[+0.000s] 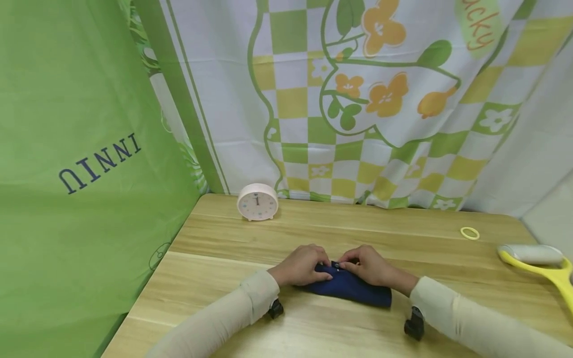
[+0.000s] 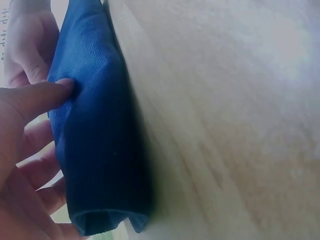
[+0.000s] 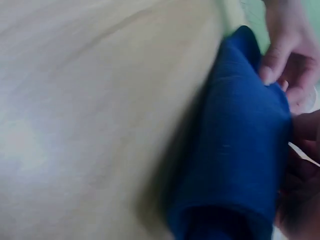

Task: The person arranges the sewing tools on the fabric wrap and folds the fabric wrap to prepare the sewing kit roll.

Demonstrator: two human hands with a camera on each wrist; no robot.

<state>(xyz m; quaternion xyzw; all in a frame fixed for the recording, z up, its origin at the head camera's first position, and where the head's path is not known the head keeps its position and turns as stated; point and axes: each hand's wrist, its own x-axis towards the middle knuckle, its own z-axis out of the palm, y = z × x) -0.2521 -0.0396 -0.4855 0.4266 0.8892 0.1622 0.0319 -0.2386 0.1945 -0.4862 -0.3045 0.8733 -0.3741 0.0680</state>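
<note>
A dark blue, soft-looking case [image 1: 358, 291], folded into a hollow tube, lies across the table in front of me. My left hand [image 1: 301, 266] holds its left part, thumb on the near face and fingers behind the far edge. With thumb and fingertips, my right hand [image 1: 368, 267] pinches the upper edge near the middle, by a small dark tab bearing a light spot. Seen from the left wrist, the case [image 2: 102, 125] has an open end at the bottom. In the right wrist view, the other end of the case [image 3: 240, 135] is hollow too; the right fingers are partly hidden behind it.
A pale pink clock [image 1: 257, 203] stands at the table's back left. On the right lie a yellow ring [image 1: 470, 233] and a lint roller [image 1: 532, 254] with a yellow handle. Patterned curtains [image 1: 295, 99] hang behind the wooden table [image 1: 215, 233], and green cloth [image 1: 89, 223] hangs left.
</note>
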